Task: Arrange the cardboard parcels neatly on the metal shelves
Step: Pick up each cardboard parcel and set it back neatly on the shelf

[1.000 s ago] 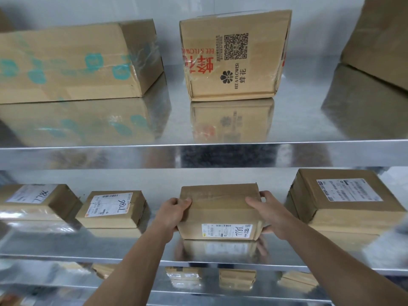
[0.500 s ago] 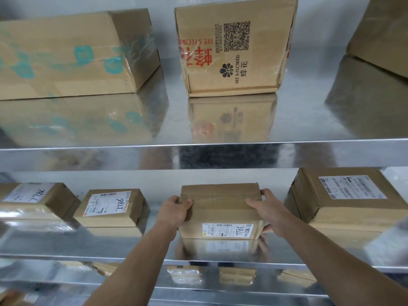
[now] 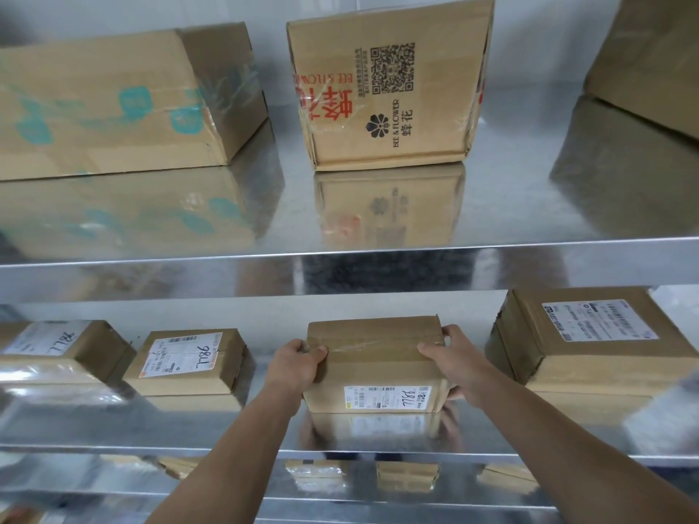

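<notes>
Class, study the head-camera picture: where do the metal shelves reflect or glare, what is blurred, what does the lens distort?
Head view: the upper shelf mirrors the Bee & Flower box; head view: white glare beside the far-left parcel, whose edges smear; head view: the wide lens splays that box's sides upward; the held parcel is sharp.

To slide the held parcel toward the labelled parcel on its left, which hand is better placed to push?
Probably the right hand: it grips the held parcel at its right edge, away from the labelled parcel. The left hand grips the edge facing it.
</notes>
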